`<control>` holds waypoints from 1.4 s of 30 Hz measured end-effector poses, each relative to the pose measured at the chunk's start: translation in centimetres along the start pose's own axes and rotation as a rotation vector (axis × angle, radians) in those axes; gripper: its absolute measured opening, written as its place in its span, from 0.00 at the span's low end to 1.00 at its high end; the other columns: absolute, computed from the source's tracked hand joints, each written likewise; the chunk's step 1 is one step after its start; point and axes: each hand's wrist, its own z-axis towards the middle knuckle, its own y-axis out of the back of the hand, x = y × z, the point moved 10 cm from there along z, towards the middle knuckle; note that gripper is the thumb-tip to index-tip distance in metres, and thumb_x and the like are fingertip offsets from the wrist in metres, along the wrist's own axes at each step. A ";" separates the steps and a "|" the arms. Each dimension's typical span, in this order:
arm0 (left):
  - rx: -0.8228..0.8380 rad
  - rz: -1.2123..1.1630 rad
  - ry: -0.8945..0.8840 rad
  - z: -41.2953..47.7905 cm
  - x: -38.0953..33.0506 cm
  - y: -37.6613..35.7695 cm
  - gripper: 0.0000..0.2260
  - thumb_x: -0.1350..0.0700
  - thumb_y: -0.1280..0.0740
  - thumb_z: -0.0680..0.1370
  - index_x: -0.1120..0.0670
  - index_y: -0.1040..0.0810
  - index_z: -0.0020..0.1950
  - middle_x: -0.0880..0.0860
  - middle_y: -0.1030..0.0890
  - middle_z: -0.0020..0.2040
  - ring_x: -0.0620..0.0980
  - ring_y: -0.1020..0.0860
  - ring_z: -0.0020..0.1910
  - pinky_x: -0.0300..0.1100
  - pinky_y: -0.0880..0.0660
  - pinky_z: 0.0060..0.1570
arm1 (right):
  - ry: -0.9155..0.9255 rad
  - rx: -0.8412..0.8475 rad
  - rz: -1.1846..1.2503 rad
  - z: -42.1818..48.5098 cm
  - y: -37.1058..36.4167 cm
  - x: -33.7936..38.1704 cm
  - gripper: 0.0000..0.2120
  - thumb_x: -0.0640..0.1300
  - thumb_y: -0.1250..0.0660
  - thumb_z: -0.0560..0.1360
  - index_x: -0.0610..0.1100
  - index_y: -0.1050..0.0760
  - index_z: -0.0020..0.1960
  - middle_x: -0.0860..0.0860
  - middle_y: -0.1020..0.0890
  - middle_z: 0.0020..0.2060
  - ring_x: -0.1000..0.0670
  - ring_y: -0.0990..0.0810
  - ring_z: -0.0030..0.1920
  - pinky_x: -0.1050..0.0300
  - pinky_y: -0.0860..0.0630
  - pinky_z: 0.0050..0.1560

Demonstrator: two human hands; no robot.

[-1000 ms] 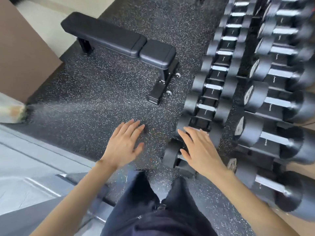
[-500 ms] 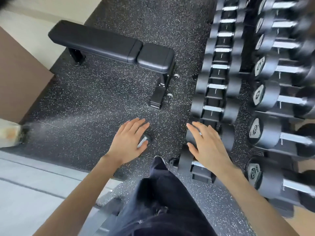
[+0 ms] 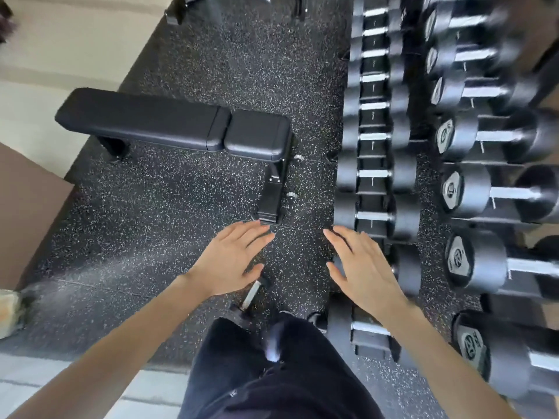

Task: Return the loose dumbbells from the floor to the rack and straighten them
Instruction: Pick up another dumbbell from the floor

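A small loose dumbbell (image 3: 251,295) lies on the speckled rubber floor, just below my left hand and partly hidden by it and by my dark trousers; only its chrome handle and a bit of one black end show. My left hand (image 3: 230,261) hovers over it, flat, fingers straight, holding nothing. My right hand (image 3: 361,267) is spread flat above the near end of the rack's lower row (image 3: 376,173), also holding nothing. Small black dumbbells with chrome handles fill that row. Bigger dumbbells (image 3: 478,261) lie on the upper row to the right.
A black padded flat bench (image 3: 169,122) stands on the floor to the left of the rack, its foot (image 3: 270,204) just beyond my left fingertips. A brown wall panel (image 3: 27,213) is at far left. A pale floor strip (image 3: 75,388) borders the rubber mat near me.
The view has shifted forward along the rack. Both hands stay flat and apart. More of the loose dumbbell's chrome handle now shows under my left hand.
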 end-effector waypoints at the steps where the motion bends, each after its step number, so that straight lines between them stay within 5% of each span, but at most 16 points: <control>1: 0.007 0.015 -0.025 0.7 0.3 -0.1 0.26 0.43 0.45 0.75 0.53 0.31 0.70 0.52 0.26 0.67 0.51 0.29 0.68 0.52 0.38 0.68 | -0.027 -0.007 0.000 0.2 0.0 -0.3 0.28 0.45 0.27 0.68 0.42 0.30 0.66 0.45 0.23 0.59 0.45 0.23 0.57 0.44 0.27 0.62; 14: -0.023 0.083 -0.499 7.3 9.1 0.3 0.26 0.42 0.46 0.74 0.52 0.28 0.68 0.52 0.24 0.66 0.51 0.26 0.65 0.52 0.35 0.64 | -0.470 -0.124 -0.008 6.6 -1.7 3.2 0.26 0.44 0.28 0.69 0.42 0.30 0.65 0.46 0.23 0.59 0.44 0.23 0.58 0.43 0.30 0.62; 19: -0.085 0.038 -0.745 6.8 13.0 1.8 0.26 0.45 0.33 0.73 0.52 0.28 0.69 0.52 0.25 0.67 0.51 0.27 0.66 0.51 0.39 0.65 | -0.663 -0.139 0.007 8.8 -2.6 7.8 0.26 0.43 0.27 0.68 0.41 0.29 0.64 0.44 0.22 0.57 0.42 0.22 0.56 0.41 0.27 0.59; 22: -0.046 0.036 -0.841 6.4 14.5 1.7 0.26 0.45 0.35 0.74 0.52 0.29 0.69 0.51 0.26 0.68 0.51 0.29 0.67 0.50 0.40 0.67 | -0.770 -0.160 0.020 8.8 -2.6 9.9 0.27 0.44 0.26 0.68 0.42 0.29 0.65 0.45 0.22 0.57 0.41 0.22 0.56 0.43 0.28 0.59; 32: 0.120 0.006 -1.113 3.1 13.7 -1.5 0.25 0.44 0.44 0.74 0.53 0.27 0.68 0.52 0.25 0.66 0.52 0.27 0.66 0.53 0.31 0.65 | -1.152 -0.171 0.039 2.6 -4.0 14.8 0.26 0.44 0.27 0.68 0.42 0.29 0.64 0.44 0.22 0.56 0.41 0.21 0.53 0.44 0.26 0.55; 38: 0.119 0.063 -1.276 2.6 12.7 -3.4 0.25 0.45 0.44 0.73 0.53 0.27 0.67 0.51 0.25 0.66 0.51 0.27 0.66 0.51 0.34 0.66 | -1.317 -0.147 0.114 1.5 -7.4 18.0 0.26 0.44 0.29 0.70 0.42 0.30 0.66 0.45 0.23 0.58 0.42 0.23 0.56 0.46 0.28 0.58; 42: 0.194 0.096 -1.345 4.2 13.1 -6.0 0.26 0.46 0.36 0.73 0.53 0.30 0.70 0.51 0.27 0.68 0.51 0.29 0.67 0.50 0.42 0.67 | -1.490 -0.134 0.184 1.1 -10.0 19.9 0.26 0.46 0.33 0.74 0.44 0.35 0.70 0.46 0.27 0.64 0.43 0.27 0.63 0.47 0.33 0.64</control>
